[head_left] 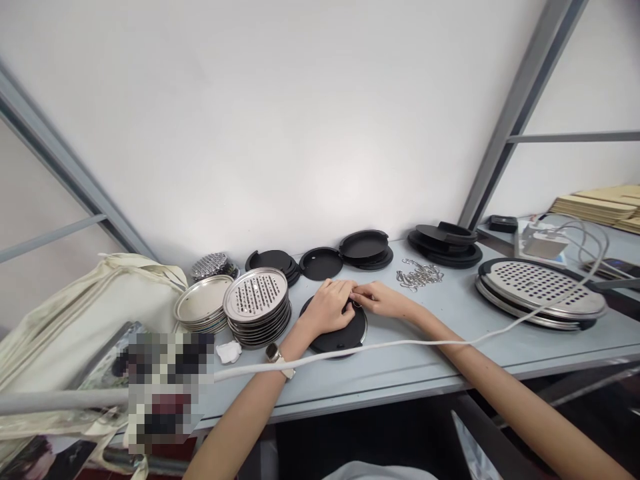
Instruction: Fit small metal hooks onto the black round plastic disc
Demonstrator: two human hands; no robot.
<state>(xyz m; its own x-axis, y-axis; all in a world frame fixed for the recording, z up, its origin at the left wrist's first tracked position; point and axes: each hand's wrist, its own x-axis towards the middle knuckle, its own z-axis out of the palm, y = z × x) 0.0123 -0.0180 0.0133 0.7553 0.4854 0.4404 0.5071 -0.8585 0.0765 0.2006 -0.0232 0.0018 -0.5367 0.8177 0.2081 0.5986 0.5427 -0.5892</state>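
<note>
A black round plate (327, 341) with a thin shiny rim on its right side lies flat on the table in front of me. My left hand (327, 307), a watch on its wrist, is on top of it, fingers curled over its far right edge and gripping it. Beside it my right hand (377, 299) meets the left fingertips, thumb and index finger pinched together. Between them shows part of a small metal ring (357, 305), mostly hidden by the fingers. To the right is a loose pile of small metal rings or hooks (419, 275).
Stacks of round metal grater discs (256, 295) and plain metal discs (203, 300) stand left. Black round plates (365, 245) line the wall. Larger perforated metal discs (543, 283) lie right. A white cable (400, 343) crosses in front of my forearms. A cream bag (100, 320) sits far left.
</note>
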